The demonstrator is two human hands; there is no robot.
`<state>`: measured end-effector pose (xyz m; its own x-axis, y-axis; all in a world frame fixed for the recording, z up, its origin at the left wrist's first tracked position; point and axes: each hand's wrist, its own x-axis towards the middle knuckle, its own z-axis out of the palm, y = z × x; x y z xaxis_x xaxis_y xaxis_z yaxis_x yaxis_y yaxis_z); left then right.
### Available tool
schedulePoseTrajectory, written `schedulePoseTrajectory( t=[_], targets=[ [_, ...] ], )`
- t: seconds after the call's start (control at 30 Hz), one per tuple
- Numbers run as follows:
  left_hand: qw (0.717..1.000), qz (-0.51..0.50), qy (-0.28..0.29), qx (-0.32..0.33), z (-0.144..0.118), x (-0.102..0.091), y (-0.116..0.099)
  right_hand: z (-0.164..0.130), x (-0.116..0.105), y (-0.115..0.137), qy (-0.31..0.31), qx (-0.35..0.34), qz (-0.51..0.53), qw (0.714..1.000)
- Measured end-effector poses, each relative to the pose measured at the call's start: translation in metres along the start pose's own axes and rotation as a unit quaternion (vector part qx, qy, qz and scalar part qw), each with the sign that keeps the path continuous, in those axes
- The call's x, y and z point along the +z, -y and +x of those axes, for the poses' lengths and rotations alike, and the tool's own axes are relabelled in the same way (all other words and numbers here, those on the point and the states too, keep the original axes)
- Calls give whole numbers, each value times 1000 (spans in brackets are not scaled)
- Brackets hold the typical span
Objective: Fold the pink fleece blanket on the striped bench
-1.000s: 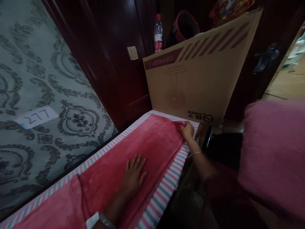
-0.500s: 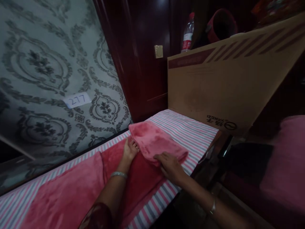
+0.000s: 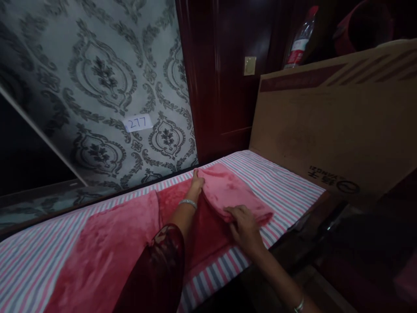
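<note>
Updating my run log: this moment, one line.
pink blanket: right flap folded over | left hand: at flap's far corner | right hand: on flap's near edge | striped cloth: beneath

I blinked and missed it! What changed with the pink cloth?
The pink cloth's far end, flat before, is folded back over its middle. The left hand moved to its back corner; the right hand holds its near edge. The other fold stayed.

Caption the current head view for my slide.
Left hand and right hand at the folded-over end of a pink blanket on striped cloth, near a cardboard box.
</note>
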<state>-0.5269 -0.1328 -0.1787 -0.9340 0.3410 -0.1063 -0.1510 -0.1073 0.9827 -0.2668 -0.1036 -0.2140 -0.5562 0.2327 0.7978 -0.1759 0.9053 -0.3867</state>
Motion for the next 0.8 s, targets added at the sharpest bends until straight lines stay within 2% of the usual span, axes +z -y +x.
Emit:
schedulePoseTrajectory(
  t=[0.13,0.23,0.33,0.4,0.5,0.63,0.7,0.8],
  targets=[
    [999,-8,-30,22,7,-10,-11,-8,10,15,-15,-7,33,999],
    [999,-11,-52,13,10,-34,-14,-19,22,27,3,-13,57,998],
    [997,-10,-70,-16,8,-64,-9,-35,39,37,43,-20,69,997],
    [997,-6,-71,-31,6,-77,-4,-46,49,39,47,-14,66,997],
    [997,12,-65,-29,5,-81,-3,-52,54,36,34,-4,59,998],
    [997,36,-66,8,9,-73,-11,-42,44,36,24,-29,60,997],
    [995,48,-81,22,11,-75,-14,-36,40,41,25,-38,62,997],
    [990,71,-118,20,9,-88,-11,-37,41,48,42,-50,72,995]
  ],
)
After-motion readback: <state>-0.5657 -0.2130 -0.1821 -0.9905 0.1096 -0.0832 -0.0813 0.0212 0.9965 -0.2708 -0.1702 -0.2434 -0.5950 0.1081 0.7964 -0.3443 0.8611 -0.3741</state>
